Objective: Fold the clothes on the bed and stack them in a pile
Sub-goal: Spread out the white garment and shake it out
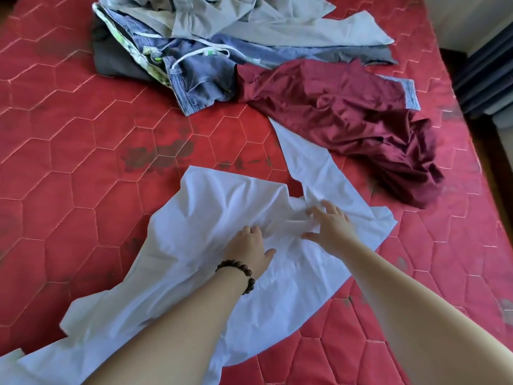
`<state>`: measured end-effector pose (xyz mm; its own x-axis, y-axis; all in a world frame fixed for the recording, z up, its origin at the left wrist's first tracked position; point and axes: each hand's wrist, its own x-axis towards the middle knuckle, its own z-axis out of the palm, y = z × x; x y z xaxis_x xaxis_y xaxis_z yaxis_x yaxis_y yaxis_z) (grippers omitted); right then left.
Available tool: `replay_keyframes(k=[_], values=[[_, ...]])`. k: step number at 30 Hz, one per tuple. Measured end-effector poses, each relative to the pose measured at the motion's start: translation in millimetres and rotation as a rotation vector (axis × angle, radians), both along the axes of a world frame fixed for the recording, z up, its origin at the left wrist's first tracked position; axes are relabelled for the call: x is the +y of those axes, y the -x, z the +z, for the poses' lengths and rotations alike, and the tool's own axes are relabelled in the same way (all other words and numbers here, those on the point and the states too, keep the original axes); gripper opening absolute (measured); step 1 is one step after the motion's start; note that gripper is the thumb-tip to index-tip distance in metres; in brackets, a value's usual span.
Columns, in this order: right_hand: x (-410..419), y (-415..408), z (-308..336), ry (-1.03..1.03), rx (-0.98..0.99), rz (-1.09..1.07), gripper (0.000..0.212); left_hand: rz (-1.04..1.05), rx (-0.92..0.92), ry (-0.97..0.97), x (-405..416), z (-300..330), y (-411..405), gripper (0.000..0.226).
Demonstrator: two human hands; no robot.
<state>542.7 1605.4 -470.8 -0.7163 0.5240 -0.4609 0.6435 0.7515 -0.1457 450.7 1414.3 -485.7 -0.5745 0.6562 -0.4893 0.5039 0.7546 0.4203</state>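
White shirt lies spread on the bed under both hands. Left hand presses it, fingers bent; right hand splayed flat. Looks light, limp, crease-prone: pinch seams or sleeve edges, not mid-panel. Unfolded clothes lie beyond the fingertips.

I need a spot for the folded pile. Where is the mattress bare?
Bare: the red mattress left of the white garment, below the denim shorts. Crowded: the far heap and maroon garment. Both hands rest on the white garment.
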Motion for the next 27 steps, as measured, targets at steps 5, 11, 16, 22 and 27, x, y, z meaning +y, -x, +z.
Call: replay_keyframes(k=[5,11,16,22,27], values=[[-15,-9,5,0.002,0.134,0.03,0.019,0.052,-0.019,-0.111,-9,11,2,0.02],[-31,-11,93,0.026,0.34,-0.036,0.002,0.149,0.056,-0.341,-29,97,12,0.022],[-46,-4,229,-0.014,0.503,-0.014,0.005,0.225,0.092,-0.531,-45,230,24,0.025],[-69,0,427,-0.053,0.751,-0.019,0.018,0.103,0.316,-0.741,-66,436,38,0.017],[-92,-13,566,-0.136,0.932,-0.004,0.015,0.02,0.489,-0.931,-94,582,34,0.011]])
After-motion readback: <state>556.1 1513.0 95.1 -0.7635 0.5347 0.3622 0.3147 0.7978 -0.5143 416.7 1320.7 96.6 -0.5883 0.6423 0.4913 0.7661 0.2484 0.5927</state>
